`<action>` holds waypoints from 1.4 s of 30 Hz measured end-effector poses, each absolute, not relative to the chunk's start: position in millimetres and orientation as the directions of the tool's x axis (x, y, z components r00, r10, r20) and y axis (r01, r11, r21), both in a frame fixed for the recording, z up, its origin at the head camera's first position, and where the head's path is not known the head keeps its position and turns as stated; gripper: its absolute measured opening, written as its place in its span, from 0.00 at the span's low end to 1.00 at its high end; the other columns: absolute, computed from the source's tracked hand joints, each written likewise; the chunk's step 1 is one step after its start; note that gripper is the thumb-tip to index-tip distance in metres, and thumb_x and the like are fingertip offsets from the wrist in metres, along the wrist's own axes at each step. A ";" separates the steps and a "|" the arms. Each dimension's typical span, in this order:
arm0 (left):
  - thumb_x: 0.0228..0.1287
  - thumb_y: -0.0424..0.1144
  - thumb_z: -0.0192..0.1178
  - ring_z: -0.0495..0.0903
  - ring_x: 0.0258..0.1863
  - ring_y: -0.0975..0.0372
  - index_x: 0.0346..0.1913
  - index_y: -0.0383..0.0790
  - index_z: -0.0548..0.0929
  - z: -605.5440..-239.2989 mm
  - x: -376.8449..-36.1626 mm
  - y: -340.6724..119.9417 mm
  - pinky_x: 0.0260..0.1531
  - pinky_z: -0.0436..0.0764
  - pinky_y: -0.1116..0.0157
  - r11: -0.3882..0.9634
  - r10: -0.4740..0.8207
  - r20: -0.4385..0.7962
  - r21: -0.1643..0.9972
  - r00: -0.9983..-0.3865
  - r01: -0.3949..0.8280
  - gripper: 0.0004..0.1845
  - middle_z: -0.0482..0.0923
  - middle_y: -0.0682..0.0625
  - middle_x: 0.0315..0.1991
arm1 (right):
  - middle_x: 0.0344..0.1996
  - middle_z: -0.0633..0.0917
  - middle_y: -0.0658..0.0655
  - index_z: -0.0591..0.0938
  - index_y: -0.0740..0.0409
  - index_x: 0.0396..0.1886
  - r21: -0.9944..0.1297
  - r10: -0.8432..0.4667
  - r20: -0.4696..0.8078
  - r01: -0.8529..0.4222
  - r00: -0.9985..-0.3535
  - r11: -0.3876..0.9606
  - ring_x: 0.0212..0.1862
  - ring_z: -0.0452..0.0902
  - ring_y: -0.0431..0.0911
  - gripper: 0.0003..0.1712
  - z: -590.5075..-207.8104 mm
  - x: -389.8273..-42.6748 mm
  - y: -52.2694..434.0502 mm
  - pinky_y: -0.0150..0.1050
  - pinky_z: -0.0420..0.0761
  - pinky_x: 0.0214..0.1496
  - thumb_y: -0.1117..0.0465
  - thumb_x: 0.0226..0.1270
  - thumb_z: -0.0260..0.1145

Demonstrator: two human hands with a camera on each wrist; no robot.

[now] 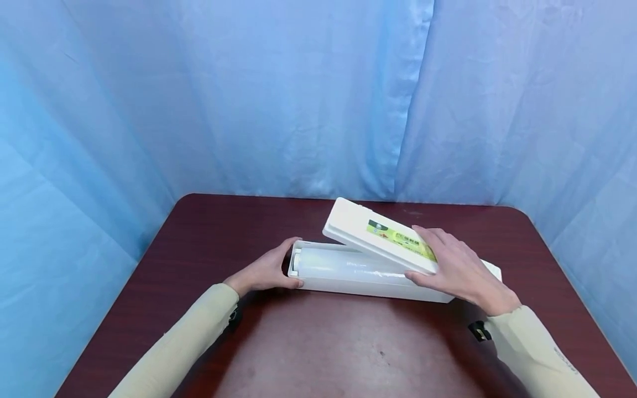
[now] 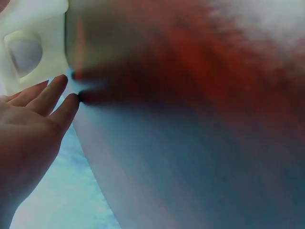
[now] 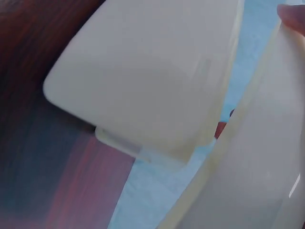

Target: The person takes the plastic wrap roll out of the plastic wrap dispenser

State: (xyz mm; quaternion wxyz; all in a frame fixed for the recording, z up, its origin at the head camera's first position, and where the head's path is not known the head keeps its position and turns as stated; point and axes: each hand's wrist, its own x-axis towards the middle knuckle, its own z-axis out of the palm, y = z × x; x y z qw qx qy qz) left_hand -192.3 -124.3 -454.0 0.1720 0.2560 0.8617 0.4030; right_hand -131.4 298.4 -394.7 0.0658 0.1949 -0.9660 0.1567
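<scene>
White box (image 1: 368, 288), white lid (image 1: 349, 220), yellow-green label (image 1: 395, 236); dark red table (image 1: 239, 226), blue curtains (image 1: 288, 110)

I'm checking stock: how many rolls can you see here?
1: the roll lies in the white box, partly beneath the tilted lid. The lid and right hand hide part of the box's inside, so I can't rule out another.

In the head view, the film roll (image 1: 338, 262) is hidden toward three o'clock by the lid (image 1: 348, 220), the label (image 1: 392, 234) toward four by the right hand (image 1: 455, 271); the small print cannot be read. The left sleeve (image 1: 184, 342) and right sleeve (image 1: 539, 354) are cut off at seven and four o'clock. In the left wrist view, the tabletop (image 2: 200, 143) is blurred and the left hand (image 2: 33, 129) cropped at nine o'clock. In the right wrist view, the box (image 3: 147, 67) is cropped at twelve o'clock, the lid at three.
</scene>
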 end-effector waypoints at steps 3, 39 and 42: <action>0.51 0.50 0.78 0.74 0.59 0.57 0.80 0.41 0.57 -455.7 -190.0 -124.3 0.61 0.74 0.53 0.570 0.562 -0.102 0.767 -0.821 0.295 0.57 0.72 0.48 0.67 | 0.61 0.77 0.59 0.67 0.55 0.77 -0.266 -0.343 0.222 -0.395 -0.913 0.879 0.56 0.74 0.54 0.54 -397.3 -128.5 303.3 0.57 0.73 0.51 0.37 0.56 0.77; 0.52 0.55 0.78 0.75 0.61 0.55 0.80 0.39 0.59 -448.7 -183.6 -129.0 0.61 0.74 0.50 0.618 0.508 -0.098 0.733 -0.855 0.284 0.57 0.72 0.45 0.68 | 0.60 0.74 0.64 0.63 0.61 0.79 -0.411 -0.092 0.180 -0.160 -0.979 0.897 0.52 0.68 0.55 0.61 -397.9 -98.4 359.5 0.48 0.68 0.42 0.34 0.56 0.78; 0.52 0.55 0.79 0.75 0.60 0.55 0.80 0.39 0.59 -448.1 -184.4 -130.3 0.61 0.74 0.50 0.625 0.510 -0.103 0.727 -0.854 0.286 0.57 0.73 0.45 0.68 | 0.60 0.73 0.64 0.64 0.61 0.78 -0.417 -0.068 0.179 -0.138 -0.982 0.898 0.52 0.67 0.55 0.59 -400.4 -95.7 365.4 0.48 0.67 0.42 0.35 0.56 0.78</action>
